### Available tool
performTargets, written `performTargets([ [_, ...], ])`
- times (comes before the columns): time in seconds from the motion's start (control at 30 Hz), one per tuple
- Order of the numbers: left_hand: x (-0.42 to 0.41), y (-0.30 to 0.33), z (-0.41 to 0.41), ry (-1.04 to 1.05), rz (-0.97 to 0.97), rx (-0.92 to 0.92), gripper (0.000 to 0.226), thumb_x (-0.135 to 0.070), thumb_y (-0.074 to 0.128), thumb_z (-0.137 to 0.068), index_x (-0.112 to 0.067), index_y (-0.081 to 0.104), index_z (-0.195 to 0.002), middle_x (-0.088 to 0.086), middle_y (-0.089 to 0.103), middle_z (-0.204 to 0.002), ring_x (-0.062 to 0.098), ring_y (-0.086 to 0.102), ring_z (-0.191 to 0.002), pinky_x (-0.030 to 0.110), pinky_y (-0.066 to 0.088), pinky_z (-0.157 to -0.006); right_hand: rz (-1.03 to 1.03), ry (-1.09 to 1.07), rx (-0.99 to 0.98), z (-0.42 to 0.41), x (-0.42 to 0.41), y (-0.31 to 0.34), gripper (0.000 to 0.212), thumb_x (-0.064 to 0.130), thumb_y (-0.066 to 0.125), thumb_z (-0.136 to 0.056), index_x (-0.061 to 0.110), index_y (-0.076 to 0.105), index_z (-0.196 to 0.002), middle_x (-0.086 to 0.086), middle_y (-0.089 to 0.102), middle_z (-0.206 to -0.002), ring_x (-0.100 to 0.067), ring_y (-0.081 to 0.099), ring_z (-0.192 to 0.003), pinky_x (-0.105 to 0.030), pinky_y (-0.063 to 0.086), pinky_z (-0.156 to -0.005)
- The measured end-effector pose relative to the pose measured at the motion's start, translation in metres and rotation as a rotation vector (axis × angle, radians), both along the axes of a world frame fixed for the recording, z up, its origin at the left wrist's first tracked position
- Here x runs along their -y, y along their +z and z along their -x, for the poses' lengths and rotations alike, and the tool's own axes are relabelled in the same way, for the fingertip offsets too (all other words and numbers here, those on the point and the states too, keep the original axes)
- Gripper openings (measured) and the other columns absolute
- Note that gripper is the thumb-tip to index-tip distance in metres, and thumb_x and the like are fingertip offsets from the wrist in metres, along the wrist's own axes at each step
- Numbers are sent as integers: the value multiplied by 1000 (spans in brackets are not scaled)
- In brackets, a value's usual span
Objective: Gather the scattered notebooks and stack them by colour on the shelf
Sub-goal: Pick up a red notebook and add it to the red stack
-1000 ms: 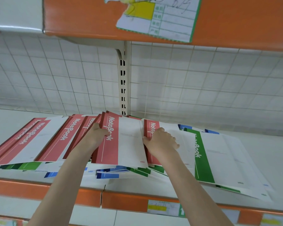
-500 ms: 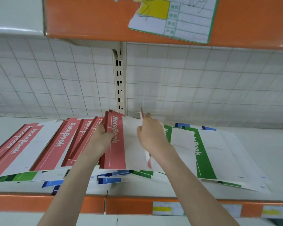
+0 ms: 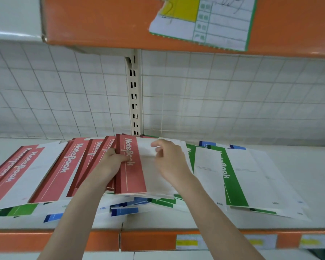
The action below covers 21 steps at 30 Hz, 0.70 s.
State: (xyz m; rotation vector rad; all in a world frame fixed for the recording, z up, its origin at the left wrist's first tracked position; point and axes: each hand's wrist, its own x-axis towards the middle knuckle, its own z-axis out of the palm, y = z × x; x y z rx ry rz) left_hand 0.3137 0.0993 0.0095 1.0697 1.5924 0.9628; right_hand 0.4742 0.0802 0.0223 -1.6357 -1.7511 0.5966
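Several red notebooks lie fanned across the left half of the white shelf. My left hand grips the spine side of the rightmost red notebook, thumb on its cover. My right hand is over that notebook's white half, fingers loosely curled and holding nothing I can see. Green notebooks spread out to the right of my right hand. Blue notebooks and more green ones stick out from under the pile near the front edge.
An orange upper shelf with a paper label hangs close overhead. A slotted upright post stands against the tiled back wall. The shelf's orange front lip carries price tags. Bare shelf shows at the far right.
My right hand lifted a red notebook from beside the green ones, swung it left and laid it on the red stack. My left hand stayed on the stack's spine.
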Motion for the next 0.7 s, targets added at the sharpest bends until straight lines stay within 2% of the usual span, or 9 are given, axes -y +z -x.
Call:
performTargets([
  [0.07, 1, -2, 0, 3, 6, 10, 29, -9, 58, -89, -5, 48, -116, 8, 60, -86, 23, 59, -70, 28, 41, -55, 64, -105, 209, -18, -4, -4, 31, 10, 42, -95, 15, 55, -123, -7, 62, -117, -24, 59, -105, -28, 43, -75],
  [0.17, 2, -4, -1, 8, -13, 42, 24, -9, 57, -90, -10, 46, -111, 6, 59, -85, 22, 59, -70, 27, 42, -55, 229, -185, 428, -38, -5, -9, 16, 23, 47, -95, 10, 50, -104, -9, 61, -108, -28, 57, -98, -30, 39, -68],
  [0.3, 1, -5, -2, 21, -23, 53, 22, -11, 57, -90, -14, 46, -109, 4, 59, -84, 21, 59, -70, 28, 41, -56, 255, -195, 443, -41, -5, -20, 35, 35, 56, -92, 8, 49, -112, -8, 59, -109, -28, 52, -99, -31, 39, -68],
  [0.37, 0, -6, -2, 13, -28, 37, 22, -11, 57, -90, -12, 48, -110, 4, 60, -84, 21, 59, -70, 28, 41, -56, 239, -224, 377, -42, -8, -22, 43, 36, 62, -88, 5, 46, -115, -9, 58, -110, -29, 52, -102, -31, 38, -70],
  [0.43, -1, -6, -1, 0, -32, 22, 23, -11, 57, -89, -9, 50, -112, 5, 61, -85, 21, 60, -71, 28, 42, -56, 250, -228, 227, -45, -11, -22, 44, 33, 69, -83, 5, 47, -109, -9, 58, -105, -28, 55, -100, -29, 37, -69],
  [0.53, 0, -7, -2, -20, -33, 12, 25, -13, 57, -90, -11, 50, -114, 5, 62, -89, 21, 61, -74, 29, 43, -57, 304, -193, -28, -54, -16, -26, 33, 28, 75, -77, 11, 48, -81, -1, 53, -76, -20, 55, -74, -22, 32, -50],
  [0.6, 1, -7, -2, -17, -38, 20, 24, -13, 57, -90, -11, 50, -113, 5, 62, -88, 21, 61, -73, 28, 43, -57, 315, -200, -111, -59, -17, -29, 35, 27, 74, -79, 13, 43, -69, 3, 44, -61, -11, 44, -54, -18, 27, -42],
  [0.67, 1, -6, -3, -9, -41, 31, 21, -12, 57, -90, -13, 48, -109, 4, 60, -86, 20, 60, -72, 27, 42, -57, 278, -235, -207, -61, -20, -32, 31, 24, 66, -85, 12, 43, -69, 2, 41, -58, -11, 40, -49, -17, 33, -43],
  [0.7, 1, -5, -3, -1, -41, 39, 20, -11, 57, -90, -15, 45, -107, 2, 59, -84, 19, 59, -71, 27, 41, -57, 245, -251, -231, -61, -21, -34, 29, 24, 62, -89, 11, 43, -71, 0, 41, -60, -13, 41, -51, -21, 36, -48],
])
